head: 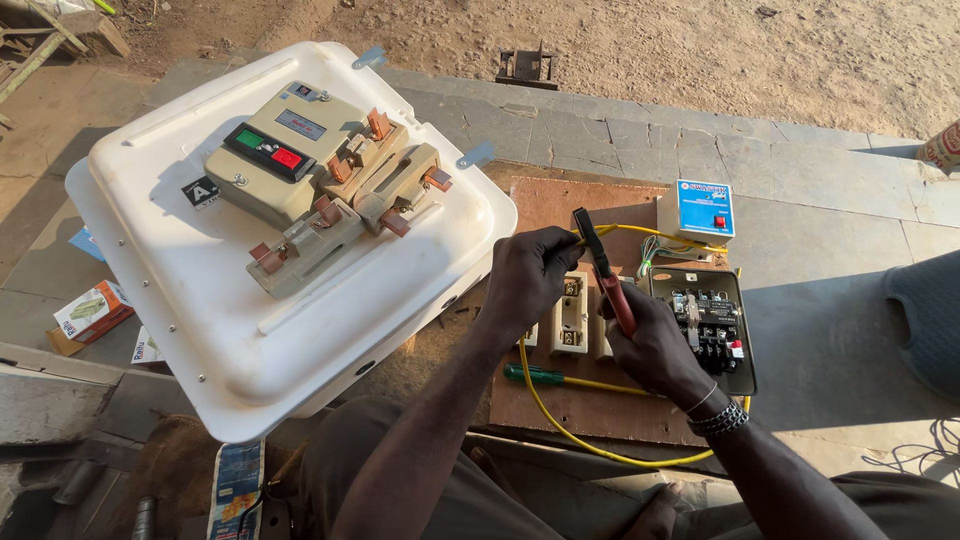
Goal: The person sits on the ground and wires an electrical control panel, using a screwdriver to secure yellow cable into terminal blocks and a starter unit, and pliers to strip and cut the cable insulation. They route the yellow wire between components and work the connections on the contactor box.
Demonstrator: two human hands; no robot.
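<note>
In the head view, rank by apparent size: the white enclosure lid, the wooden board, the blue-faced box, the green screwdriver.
1. White enclosure lid, by far the largest, though it lies nearer the camera.
2. Wooden board, partly covered.
3. and 4. Blue-faced box and green screwdriver: unsure; the box is compact, the screwdriver long and thin.

1. Your left hand (535, 275) is bare: no glove, ring or band shows on it.
2. Your left forearm is uncovered up to the lower frame edge; no sleeve is in view.
3. Your right hand (655, 345) is likewise ungloved.
4. On your right wrist you wear a thin silver bangle (703, 398), and directly behind it a dark beaded bracelet (720, 420), the two nearly touching.
5. Your trousers (480, 490) are olive-brown, plain cloth, creased over both knees.
6. One bare foot shows at the lower edge.
</note>
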